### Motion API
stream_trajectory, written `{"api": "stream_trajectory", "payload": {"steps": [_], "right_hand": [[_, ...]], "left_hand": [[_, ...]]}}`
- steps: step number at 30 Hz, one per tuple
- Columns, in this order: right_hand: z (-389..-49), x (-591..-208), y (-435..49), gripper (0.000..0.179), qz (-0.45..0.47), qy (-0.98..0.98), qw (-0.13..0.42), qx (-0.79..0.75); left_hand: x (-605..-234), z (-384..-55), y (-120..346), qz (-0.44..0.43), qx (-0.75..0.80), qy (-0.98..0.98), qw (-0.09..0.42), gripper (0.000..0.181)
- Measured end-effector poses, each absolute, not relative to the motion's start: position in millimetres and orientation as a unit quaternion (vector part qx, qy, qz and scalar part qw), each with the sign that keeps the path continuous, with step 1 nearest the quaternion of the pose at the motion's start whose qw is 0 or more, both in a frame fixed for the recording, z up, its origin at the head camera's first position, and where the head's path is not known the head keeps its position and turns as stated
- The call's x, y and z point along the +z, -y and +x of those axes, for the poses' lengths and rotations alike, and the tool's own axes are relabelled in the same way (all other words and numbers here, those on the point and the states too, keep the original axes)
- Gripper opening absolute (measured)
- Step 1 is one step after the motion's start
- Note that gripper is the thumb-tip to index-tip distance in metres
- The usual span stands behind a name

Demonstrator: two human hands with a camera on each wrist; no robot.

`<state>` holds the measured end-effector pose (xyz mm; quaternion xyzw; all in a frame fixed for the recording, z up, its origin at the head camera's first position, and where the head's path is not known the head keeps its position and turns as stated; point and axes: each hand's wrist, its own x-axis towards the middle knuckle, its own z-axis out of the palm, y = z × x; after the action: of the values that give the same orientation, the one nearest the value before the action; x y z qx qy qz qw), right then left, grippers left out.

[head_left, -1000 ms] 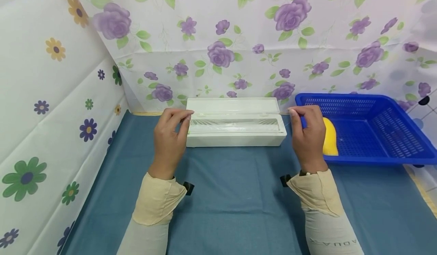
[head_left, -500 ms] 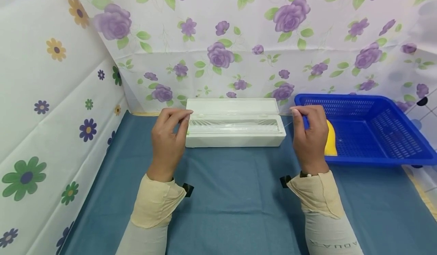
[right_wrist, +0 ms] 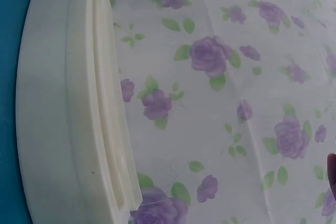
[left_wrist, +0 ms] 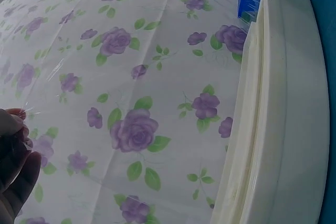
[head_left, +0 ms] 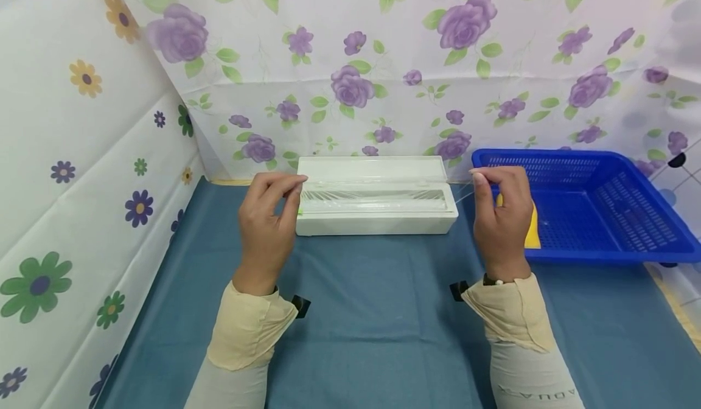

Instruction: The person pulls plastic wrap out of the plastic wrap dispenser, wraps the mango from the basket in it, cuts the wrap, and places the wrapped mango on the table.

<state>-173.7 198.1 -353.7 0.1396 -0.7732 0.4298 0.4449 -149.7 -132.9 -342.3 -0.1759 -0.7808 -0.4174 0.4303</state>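
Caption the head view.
Left hand and right hand pinch clear film from an open white wrap dispenser beside a blue basket.

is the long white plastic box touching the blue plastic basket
Apart: the head view shows a strip of blue-green cloth between the white box and the blue basket.

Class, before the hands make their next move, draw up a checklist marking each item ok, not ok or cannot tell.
1. Grip: left hand and right hand pinch the clear film: ok.
2. Opening: the lid of the white box is up: ok.
3. Support: box rests on the blue cloth: ok.
4. Film separated from box: not ok, it runs to the right hand.
5. Film free of tears: cannot tell, too transparent.
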Motion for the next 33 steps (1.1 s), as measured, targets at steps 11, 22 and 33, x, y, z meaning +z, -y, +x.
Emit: {"api": "stream_trajectory", "payload": {"steps": [11, 22, 33], "right_hand": [[-167.6, -347.2, -197.7, 0.018, 0.143, 0.762, 0.458, 0.434], [-164.0, -343.0, -195.9, 0.016, 0.139, 0.754, 0.469, 0.438], [-160.0, -338.2, -193.8, 0.019, 0.146, 0.744, 0.483, 0.438]], "left_hand": [[-337.4, -144.8, 131.8, -0.176, -0.423, 0.774, 0.437, 0.017], [-332.5, -140.1, 130.1, -0.179, -0.43, 0.766, 0.444, 0.016], [-328.8, -135.7, 133.5, -0.184, -0.432, 0.759, 0.451, 0.017]]}}
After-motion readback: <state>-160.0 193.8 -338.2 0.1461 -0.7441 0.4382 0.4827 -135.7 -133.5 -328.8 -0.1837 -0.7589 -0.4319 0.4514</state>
